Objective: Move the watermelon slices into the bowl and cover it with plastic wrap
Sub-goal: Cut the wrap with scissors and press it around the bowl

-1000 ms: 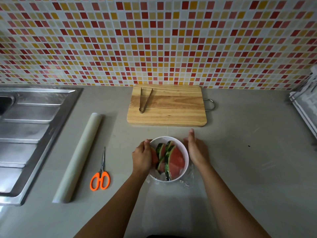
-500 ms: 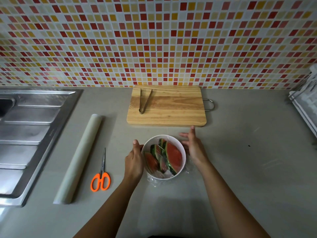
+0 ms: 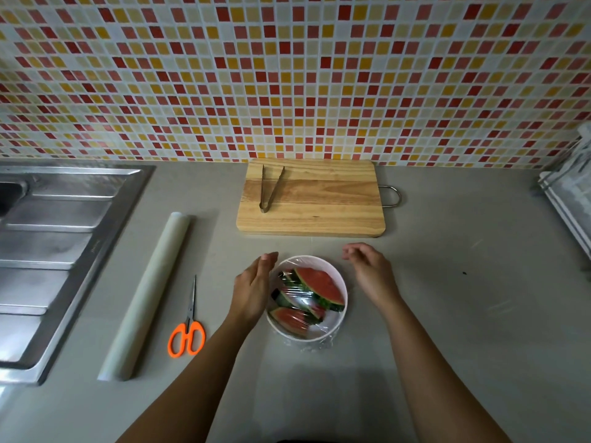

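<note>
A white bowl [image 3: 339, 276] stands on the grey counter in front of me, holding several red watermelon slices [image 3: 318, 284] with green rind. Clear plastic wrap [image 3: 315, 345] is stretched over its top and bunches down its near side. My left hand [image 3: 252, 287] lies flat against the bowl's left wall, fingers straight. My right hand [image 3: 371, 271] hovers just right of the bowl, apart from it, fingers loosely bent and holding nothing.
A wooden cutting board [image 3: 311, 199] with metal tongs [image 3: 270, 188] lies behind the bowl. The plastic wrap roll [image 3: 147, 295] and orange-handled scissors [image 3: 188, 327] lie to the left, beside a steel sink [image 3: 51, 251]. A rack [image 3: 569, 190] is at the right edge.
The bowl has been turned, so the large slice now sits at the back right. My right hand has come off the bowl's side; my left hand's fingers have straightened.
</note>
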A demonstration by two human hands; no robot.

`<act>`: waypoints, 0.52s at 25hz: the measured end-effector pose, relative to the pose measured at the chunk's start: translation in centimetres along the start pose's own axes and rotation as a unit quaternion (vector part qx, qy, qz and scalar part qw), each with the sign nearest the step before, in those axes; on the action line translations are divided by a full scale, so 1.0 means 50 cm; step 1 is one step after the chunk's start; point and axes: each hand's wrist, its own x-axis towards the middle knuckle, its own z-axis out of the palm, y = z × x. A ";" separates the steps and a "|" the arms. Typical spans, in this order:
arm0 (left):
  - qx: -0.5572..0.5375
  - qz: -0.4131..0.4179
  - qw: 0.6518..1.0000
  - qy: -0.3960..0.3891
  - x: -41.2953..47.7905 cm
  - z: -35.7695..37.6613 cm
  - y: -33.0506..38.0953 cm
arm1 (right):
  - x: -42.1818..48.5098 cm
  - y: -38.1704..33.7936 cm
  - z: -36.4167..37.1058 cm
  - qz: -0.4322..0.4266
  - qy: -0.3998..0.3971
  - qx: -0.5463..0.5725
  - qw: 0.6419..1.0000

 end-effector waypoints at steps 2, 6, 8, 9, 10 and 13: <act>0.000 -0.006 1.000 -0.018 0.000 0.010 0.002 | 0.000 0.001 0.002 0.032 -0.063 -0.061 0.996; 0.027 -0.002 0.999 0.032 -0.021 0.018 -0.011 | -0.012 -0.006 0.008 0.077 -0.180 -0.068 0.978; 0.034 -0.009 0.998 0.053 -0.019 0.014 -0.015 | -0.017 -0.013 0.018 0.067 -0.187 -0.027 0.980; 0.040 -0.019 0.998 0.054 -0.014 0.010 -0.014 | -0.018 -0.016 0.023 0.060 -0.167 -0.028 0.984; 0.041 -0.033 0.997 0.047 -0.009 0.008 -0.013 | -0.018 -0.018 0.025 0.055 -0.130 -0.048 0.989; 0.067 -0.079 0.994 -0.029 0.011 0.001 -0.009 | -0.008 -0.026 0.017 0.082 -0.094 -0.126 0.984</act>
